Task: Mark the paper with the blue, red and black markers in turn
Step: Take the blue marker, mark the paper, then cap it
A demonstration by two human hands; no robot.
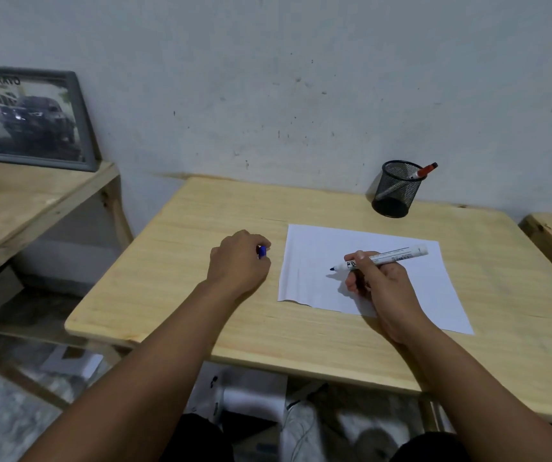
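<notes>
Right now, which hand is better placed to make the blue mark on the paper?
The right hand: it holds the uncapped blue marker, tip just over the paper. The left hand rests off the sheet, holding the blue cap.

From my remote seat, the table (167, 261) lay bare along its left and near edges, giving open passage. My left hand (239, 260) rested just left of the paper (401, 295); my right hand (379, 283) lay on the sheet, its grip around the blue marker (384, 256). The mesh pen cup (394, 190) stood at the far edge by the wall (301, 78), blocking that corner. The paper's right side stayed clear.
</notes>
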